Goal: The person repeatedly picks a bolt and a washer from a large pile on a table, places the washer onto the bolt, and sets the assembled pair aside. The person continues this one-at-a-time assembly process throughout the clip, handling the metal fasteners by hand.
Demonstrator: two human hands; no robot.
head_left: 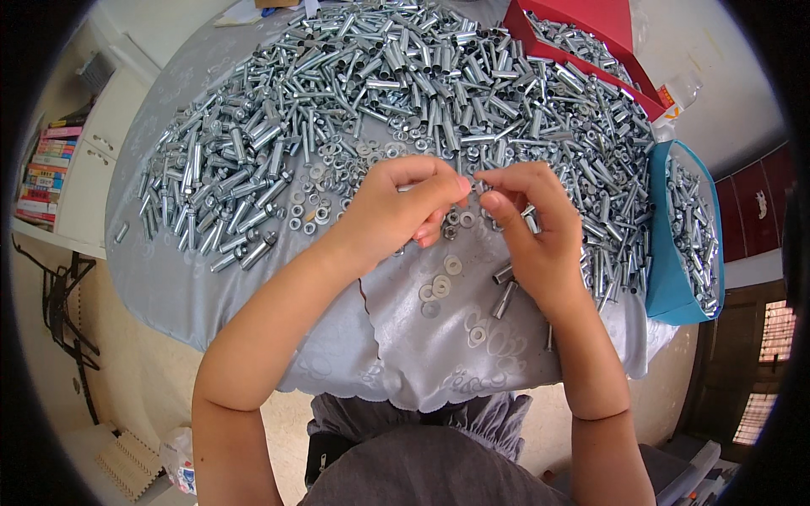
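My left hand [403, 205] and my right hand [530, 229] meet fingertip to fingertip over a table covered with a grey cloth [396, 354]. Between the fingertips I pinch a small silver metal part [470, 186]; its exact shape is hidden by my fingers. A metal bolt shaft [531, 221] pokes out of my right palm. Flat washers [437, 287] and a short metal sleeve [504, 298] lie loose on the cloth just below my hands. A big heap of silver sleeves and bolts [405, 93] spreads behind my hands.
A blue bin [666, 278] holding metal parts stands at the right table edge. A red box [591, 38] with more parts sits at the back right. A white cabinet with stacked books [51, 164] is to the left. Small washers and nuts [316, 198] lie left of my hands.
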